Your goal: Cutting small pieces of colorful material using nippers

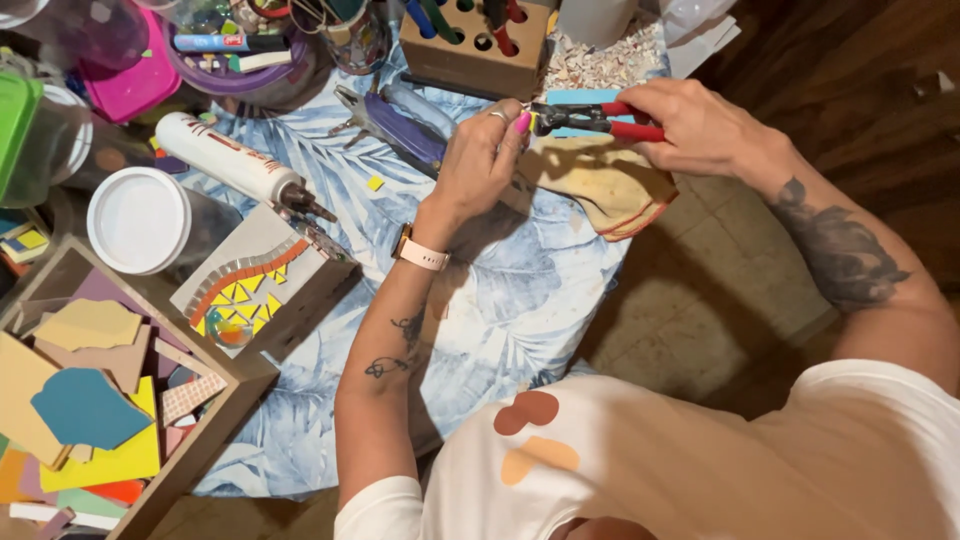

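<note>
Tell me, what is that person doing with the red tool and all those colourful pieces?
A person sits at a table covered with a leaf-print cloth. The right hand holds red-handled nippers. The left hand pinches a tiny yellow piece right at the tool's jaws. A partly filled mosaic piece with yellow and orange bits lies nearby, next to a glue tube. A wooden tray at the left holds bigger coloured tile pieces.

Leaf-print tablecloth (520,300), glue tube (235,163), yellow rag (605,185)
</note>
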